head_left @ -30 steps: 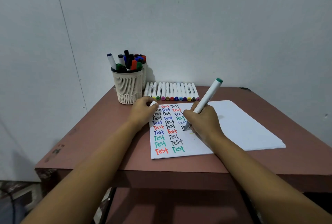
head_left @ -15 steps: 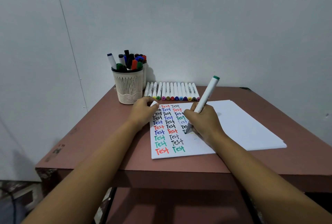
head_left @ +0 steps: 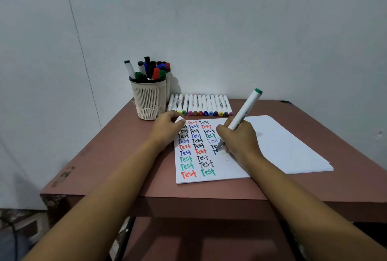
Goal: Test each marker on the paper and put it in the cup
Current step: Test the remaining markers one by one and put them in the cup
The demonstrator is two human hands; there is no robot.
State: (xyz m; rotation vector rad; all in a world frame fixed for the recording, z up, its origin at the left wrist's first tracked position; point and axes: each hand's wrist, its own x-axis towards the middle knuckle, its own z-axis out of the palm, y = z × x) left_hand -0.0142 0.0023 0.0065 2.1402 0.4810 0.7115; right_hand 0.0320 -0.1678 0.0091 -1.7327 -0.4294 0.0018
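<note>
At the far left of the brown surface (head_left: 134, 156) stands the ribbed cream cup (head_left: 149, 101), already crowded with capped markers; a second holder seems to sit just behind it. To its right, against the wall, lies a row of white markers (head_left: 201, 105) side by side, apparently not yet tested.

The left hand (head_left: 166, 127) rests with curled fingers on the top left corner of the paper (head_left: 282, 145), pinning it. A small white bit shows between thumb and finger; it may be the marker's cap or only the sheet's corner, and the view does not settle which.

The sheet carries three columns of "Test" in red, blue, black and green. The right hand (head_left: 236, 141) grips the green marker (head_left: 245, 110) in a writing hold, its nib down on the third column, where a fresh green word is only begun.

To do this step well, the person should hold the sheet flat, press lightly, keep the writing hand's heel off the wet ink, and finish the word legibly. The cup looks nearly full, so the marker will need a gap between the others.
</note>
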